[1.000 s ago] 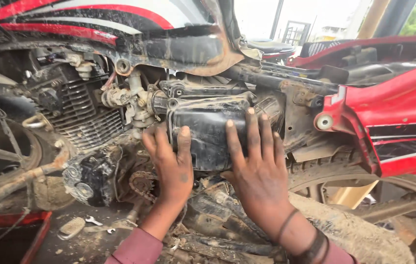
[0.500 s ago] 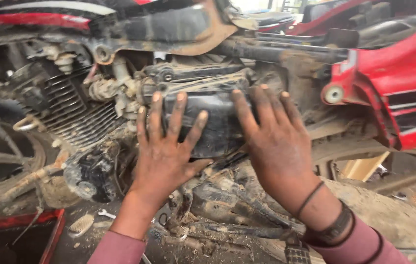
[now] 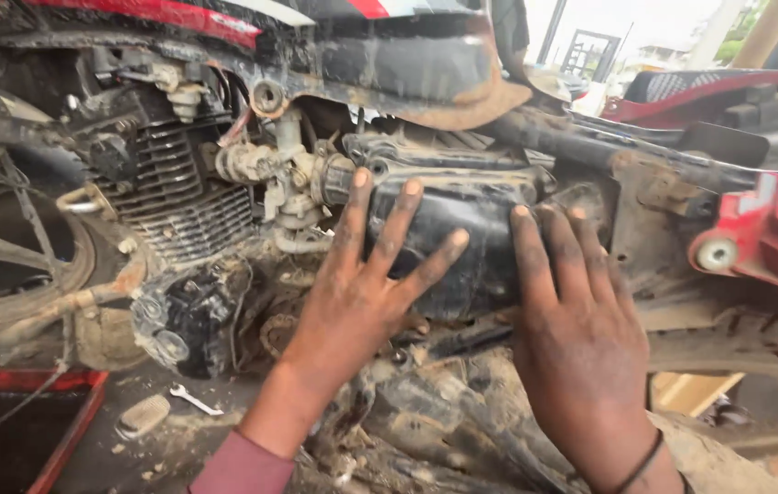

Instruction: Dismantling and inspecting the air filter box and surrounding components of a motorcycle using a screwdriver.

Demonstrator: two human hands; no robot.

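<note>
A dirty black air filter box (image 3: 462,229) sits in the middle of a mud-caked red motorcycle, behind the carburettor (image 3: 284,178). My left hand (image 3: 361,293) lies flat on the box's left face with its fingers spread. My right hand (image 3: 572,329) presses on the box's right lower edge, fingers together and pointing up. Both hands are greasy and hold nothing loose. The lower part of the box is hidden behind my hands.
The finned engine cylinder (image 3: 183,206) and crankcase (image 3: 188,316) stand to the left, a wheel (image 3: 14,265) further left. A red side panel (image 3: 773,247) is at the right. A small spanner (image 3: 195,400) lies on the dirty floor beside a red tray (image 3: 69,430).
My view has moved closer and slightly left. Both hands stay pressed on the black box, and the left hand's fingers have spread wider.
</note>
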